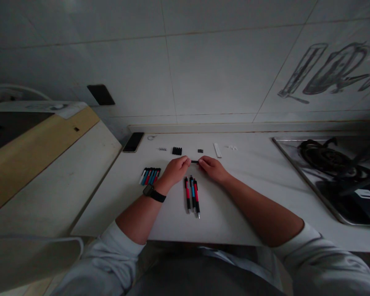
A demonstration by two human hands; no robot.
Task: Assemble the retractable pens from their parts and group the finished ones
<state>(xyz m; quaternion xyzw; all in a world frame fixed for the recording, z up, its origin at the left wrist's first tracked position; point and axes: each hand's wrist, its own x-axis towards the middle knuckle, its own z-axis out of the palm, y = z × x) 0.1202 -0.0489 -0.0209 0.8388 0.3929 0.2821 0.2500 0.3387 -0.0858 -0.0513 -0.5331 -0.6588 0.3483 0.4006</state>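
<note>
Between my left hand and my right hand runs a thin dark pen part. Each hand pinches one end, and the fingers cover the rest of it. Just below lie three assembled pens: a red pen, a blue pen and another red pen, tips toward me. Left of my left hand is a row of coloured pen barrels with dark ends. Beyond the hands are several black rubber-like grips, small springs, small dark pieces, a white strip and tiny white pieces.
A phone and a thin ring lie at the back left of the white counter. A gas stove occupies the right side. A large white and wood-coloured box-like unit stands at left; a tiled wall rises behind.
</note>
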